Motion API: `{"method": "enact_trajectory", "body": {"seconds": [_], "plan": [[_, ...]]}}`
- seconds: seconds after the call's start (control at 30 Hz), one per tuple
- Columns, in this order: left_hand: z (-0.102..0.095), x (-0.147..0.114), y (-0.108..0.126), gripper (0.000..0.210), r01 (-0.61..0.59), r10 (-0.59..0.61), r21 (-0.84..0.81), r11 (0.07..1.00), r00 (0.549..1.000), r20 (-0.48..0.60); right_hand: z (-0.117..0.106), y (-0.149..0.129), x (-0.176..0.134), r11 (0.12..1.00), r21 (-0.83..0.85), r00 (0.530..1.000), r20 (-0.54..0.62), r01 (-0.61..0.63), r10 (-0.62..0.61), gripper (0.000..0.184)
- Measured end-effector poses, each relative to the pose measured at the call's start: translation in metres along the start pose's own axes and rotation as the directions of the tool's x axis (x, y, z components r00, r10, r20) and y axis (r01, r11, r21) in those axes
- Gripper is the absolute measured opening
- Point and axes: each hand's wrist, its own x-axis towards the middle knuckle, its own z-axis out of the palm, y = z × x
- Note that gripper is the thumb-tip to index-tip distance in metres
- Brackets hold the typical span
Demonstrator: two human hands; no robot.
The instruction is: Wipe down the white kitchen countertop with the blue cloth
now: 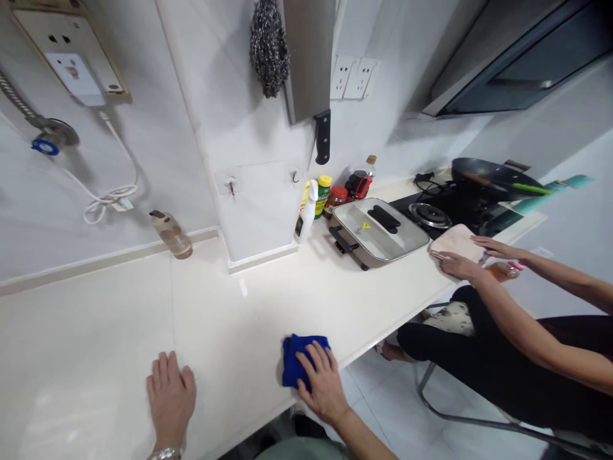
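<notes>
My left hand (170,399) lies flat on the white countertop (230,377), palm down, with nothing in it. A folded blue cloth (291,361) rests near the counter's front edge. Over that cloth is my right hand (322,380), its thumb at the near side and its fingers bent across the top, holding it against the surface. The underside of the cloth is hidden.
At right, a seated person's hands (460,263) rest on a pale cloth (457,239). A lidded electric pan (378,230), a white spray bottle (306,214) and jars stand along the wall. A brown bottle (172,236) is at back left; a wok (493,179) sits far right.
</notes>
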Motion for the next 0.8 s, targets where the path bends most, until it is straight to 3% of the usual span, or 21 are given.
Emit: {"method": "enact_trajectory", "body": {"seconds": [0.23,0.33,0.4,0.5,0.57,0.67,0.8], "plan": [[-0.003,0.001,0.004,0.069,0.017,-0.017,-0.001,1.0,1.0,0.018,-0.016,0.124,0.006,0.947,-0.163,0.954,-0.161,-0.278,0.253,0.057],[-0.003,0.002,0.004,0.068,0.013,-0.013,-0.01,1.0,1.0,-0.003,-0.026,0.173,0.02,0.884,-0.184,0.892,-0.242,-0.429,0.382,0.057],[-0.002,0.002,0.003,0.067,0.01,-0.01,-0.01,1.0,1.0,-0.009,-0.029,0.191,0.031,0.821,-0.171,0.818,-0.326,-0.544,0.474,0.057],[-0.001,0.002,0.0,0.068,0.013,-0.013,0.01,1.0,1.0,-0.004,-0.029,0.191,0.05,0.727,-0.109,0.688,-0.444,-0.678,0.574,0.058],[0.001,0.002,-0.002,0.07,0.015,-0.015,0.025,1.0,1.0,-0.009,-0.026,0.176,0.063,0.706,-0.072,0.644,-0.483,-0.704,0.593,0.06],[0.003,0.003,-0.007,0.07,0.007,-0.006,0.043,0.999,1.0,-0.021,-0.018,0.144,0.084,0.735,-0.06,0.659,-0.496,-0.675,0.565,0.062],[0.007,0.004,-0.012,0.07,-0.001,0.003,0.054,0.999,1.0,-0.025,0.001,0.088,0.128,0.83,-0.071,0.745,-0.488,-0.554,0.455,0.059]]}}
